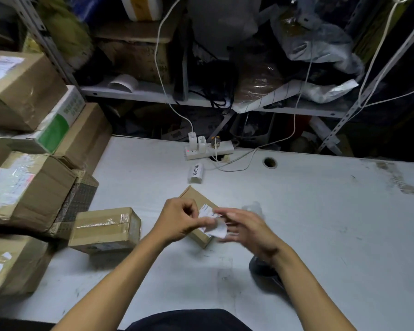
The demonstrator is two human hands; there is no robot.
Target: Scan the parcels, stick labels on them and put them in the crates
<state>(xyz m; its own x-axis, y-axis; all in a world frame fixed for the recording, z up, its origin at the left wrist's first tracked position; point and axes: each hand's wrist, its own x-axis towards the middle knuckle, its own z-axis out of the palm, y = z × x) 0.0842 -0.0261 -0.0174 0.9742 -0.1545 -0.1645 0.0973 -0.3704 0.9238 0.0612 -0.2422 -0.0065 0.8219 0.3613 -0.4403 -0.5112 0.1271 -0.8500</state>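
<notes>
A small flat cardboard parcel (193, 195) lies on the white table (320, 211), partly under my hands. My left hand (179, 219) pinches a white label (216, 226) between thumb and fingers just above the parcel. My right hand (245, 229) is blurred, its fingers stretched toward the label's right edge; whether it grips the label is unclear. Another taped cardboard parcel (106, 229) sits to the left of my hands. A dark object (264, 271), perhaps a scanner, lies under my right wrist, mostly hidden.
Several cardboard boxes (26, 187) are stacked along the table's left side. A label roll (196, 173) and a power strip (209, 149) with cables sit at the table's back edge. Cluttered metal shelves (201, 96) stand behind. A cable hole (269, 162) is in the table.
</notes>
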